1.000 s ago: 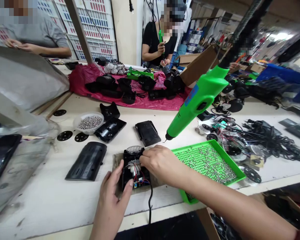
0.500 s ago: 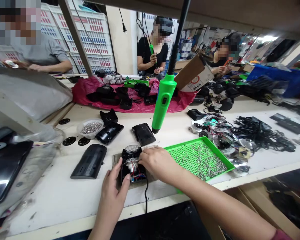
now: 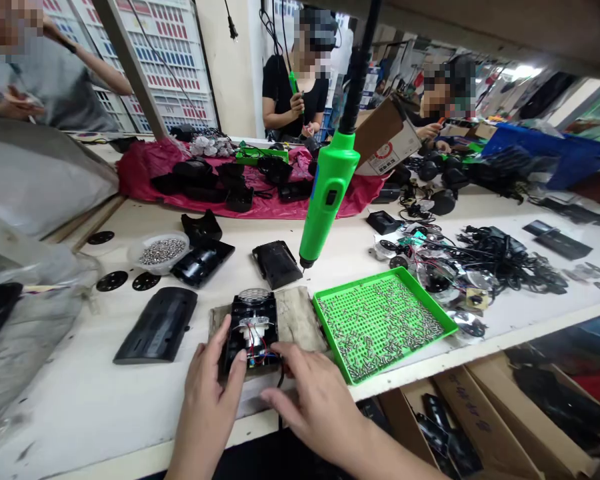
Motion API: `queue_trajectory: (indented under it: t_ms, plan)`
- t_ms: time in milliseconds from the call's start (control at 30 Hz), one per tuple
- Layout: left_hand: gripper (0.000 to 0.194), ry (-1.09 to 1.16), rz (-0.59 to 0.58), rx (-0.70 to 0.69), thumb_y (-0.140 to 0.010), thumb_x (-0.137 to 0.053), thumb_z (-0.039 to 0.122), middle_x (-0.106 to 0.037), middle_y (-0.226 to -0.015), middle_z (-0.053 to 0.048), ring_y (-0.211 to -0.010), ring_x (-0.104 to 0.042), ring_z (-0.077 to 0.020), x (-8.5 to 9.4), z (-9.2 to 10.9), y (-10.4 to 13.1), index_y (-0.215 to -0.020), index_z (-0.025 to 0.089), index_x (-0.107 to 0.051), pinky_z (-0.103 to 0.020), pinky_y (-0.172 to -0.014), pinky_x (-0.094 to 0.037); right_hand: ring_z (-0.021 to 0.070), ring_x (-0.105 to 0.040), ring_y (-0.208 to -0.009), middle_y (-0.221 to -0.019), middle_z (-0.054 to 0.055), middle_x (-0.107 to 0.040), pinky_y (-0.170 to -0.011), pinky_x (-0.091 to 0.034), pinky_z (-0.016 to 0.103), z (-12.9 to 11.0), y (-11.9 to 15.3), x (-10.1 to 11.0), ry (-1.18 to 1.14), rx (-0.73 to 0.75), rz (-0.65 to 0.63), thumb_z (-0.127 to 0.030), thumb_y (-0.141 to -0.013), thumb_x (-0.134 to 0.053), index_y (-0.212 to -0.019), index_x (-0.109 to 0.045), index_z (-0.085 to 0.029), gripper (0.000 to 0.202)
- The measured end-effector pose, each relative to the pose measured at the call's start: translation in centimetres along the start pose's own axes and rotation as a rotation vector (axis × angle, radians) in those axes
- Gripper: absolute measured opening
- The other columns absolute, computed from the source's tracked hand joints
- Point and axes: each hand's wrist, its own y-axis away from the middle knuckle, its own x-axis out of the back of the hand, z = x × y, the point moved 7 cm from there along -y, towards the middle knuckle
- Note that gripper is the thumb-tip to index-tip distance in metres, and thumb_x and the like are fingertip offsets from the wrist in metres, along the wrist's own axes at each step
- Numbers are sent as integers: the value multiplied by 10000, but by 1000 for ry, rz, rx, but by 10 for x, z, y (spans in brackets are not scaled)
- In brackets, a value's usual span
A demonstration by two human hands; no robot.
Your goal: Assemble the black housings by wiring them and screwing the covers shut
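Left grip (image 3: 207, 393) hides housing (image 3: 250, 333) edge.

A long white tabletop (image 3: 105, 393) runs across a crowded workshop. White plastic crates (image 3: 180, 73) stack against the far wall, beside a cream pillar (image 3: 233, 73). A shelf (image 3: 480, 27) hangs overhead.

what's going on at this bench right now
A person steadies an open black plastic housing with red wiring on a worn cloth pad. The left hand grips its near left edge; the right hand rests at its near right corner. A green electric screwdriver hangs above, unheld, beside a green tray of screws.
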Motion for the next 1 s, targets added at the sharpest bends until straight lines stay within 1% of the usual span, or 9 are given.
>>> queue_trajectory:
  t_ms: [100, 200, 300, 400, 567, 633, 767, 867, 1000]
  plan:
    - [466, -24, 122, -28, -906, -528, 375, -546, -1385, -92, -1297, -482, -268, 15, 13, 6, -1353, 255, -478, -461, -1093, -371, 247, -682, -876, -1052, 92, -709, -784, -498, 381, 0, -6, -4, -10, 7, 11, -233, -899, -567, -1249, -486, -160, 367]
    - [338, -155, 242, -281, -887, -579, 264, -611, -1206, -75, -1169, -547, -252, 28, 41, 16, -1224, 261, -560, -458, -1064, -381, 250, -695, -863, -1022, 90, -726, -768, -505, 378, 2, -14, -2, 8, 29, -6, -178, -916, -515, -1205, -523, -164, 289]
    - [294, -284, 136, -544, -867, -600, 172, -654, -1078, -55, -1038, -588, -232, 21, 58, 22, -1148, 255, -591, -462, -1042, -381, 257, -698, -880, -1038, 89, -730, -773, -514, 384, 3, -20, 2, 33, 54, -39, -176, -927, -511, -1184, -555, -173, 261]
    - [296, -361, 48, -668, -863, -604, 147, -679, -1033, -58, -987, -599, -233, 15, 60, 20, -1147, 228, -600, -462, -1015, -393, 260, -694, -904, -1041, 83, -728, -792, -521, 396, 2, -19, 6, 30, 51, -45, -190, -940, -498, -1183, -579, -187, 256]
    - [213, -358, 13, -641, -887, -595, 198, -669, -936, -58, -903, -596, -225, 15, 55, 13, -1098, 206, -628, -395, -868, -458, 279, -685, -809, -938, 119, -716, -733, -548, 408, 2, 4, -8, -2, -72, -84, -305, -841, -654, -1434, -324, -79, 716]
    - [176, -349, 29, -611, -892, -598, 228, -668, -902, -47, -860, -596, -212, 14, 56, 13, -1063, 205, -632, -363, -824, -455, 277, -678, -779, -933, 124, -707, -713, -552, 405, 2, 15, -16, -8, -89, -89, -280, -808, -668, -1463, -237, -64, 813]
    - [244, -367, 78, -602, -892, -611, 291, -679, -882, -36, -818, -604, -202, 5, 64, 14, -1114, 190, -609, -349, -811, -441, 214, -663, -680, -839, 64, -678, -622, -524, 318, 7, 22, -9, -95, -133, 27, -131, -881, -451, -1413, -265, -123, 564]
    - [349, -355, 113, -586, -892, -612, 293, -674, -881, -54, -818, -603, -209, 1, 67, 13, -1202, 142, -560, -358, -826, -443, 195, -653, -618, -747, 22, -649, -566, -490, 280, 13, 15, 7, -180, -180, 82, -165, -939, -379, -1291, -394, -160, 352]
    - [260, -327, 179, -640, -876, -625, 245, -665, -1004, -130, -972, -588, -261, 7, 68, 16, -1093, 104, -598, -403, -901, -436, 180, -639, -540, -719, 19, -662, -550, -484, 271, 13, 1, 19, -201, -188, 65, -185, -958, -373, -1244, -471, -155, 304]
